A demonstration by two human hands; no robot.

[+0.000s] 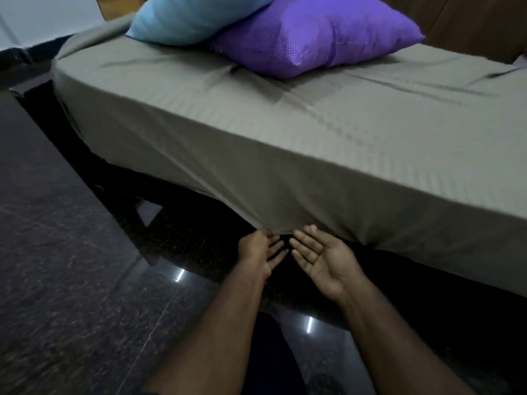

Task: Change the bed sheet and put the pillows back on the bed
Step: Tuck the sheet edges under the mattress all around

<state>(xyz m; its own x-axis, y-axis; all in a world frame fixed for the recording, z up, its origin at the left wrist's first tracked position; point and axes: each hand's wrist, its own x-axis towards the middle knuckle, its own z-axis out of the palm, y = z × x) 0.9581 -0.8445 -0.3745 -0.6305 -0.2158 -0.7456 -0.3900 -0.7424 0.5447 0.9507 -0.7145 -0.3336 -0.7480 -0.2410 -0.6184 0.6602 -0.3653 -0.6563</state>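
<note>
The grey sheet (pixel 299 132) is stretched over the mattress, faint woven stripes running across it, with a few long creases on top and its side panel draped down the near edge of the bed. At the lowest point of that hem the cloth bunches into a small peak, with taut folds fanning up and away from it toward the far left corner. The left hand (pixel 261 252) is right there, thumb and fingertips pinching the hem at that peak, the other fingers spread loosely below. The right hand (pixel 322 259) sits just beside it, palm up, fingers splayed wide, holding nothing; its fingertips are close under the sheet's lower edge, though whether they touch it cannot be told. Both bare forearms reach in from the bottom. Up near the head of the bed, the purple pillow (pixel 316 32) rests on the sheet, and the light blue pillow (pixel 196 15) leans partly across its left end. A brown headboard (pixel 467 21) stands behind them. Below the mattress everything is dark, and the polished dark stone floor (pixel 71 280) carries two small bright reflections.
</note>
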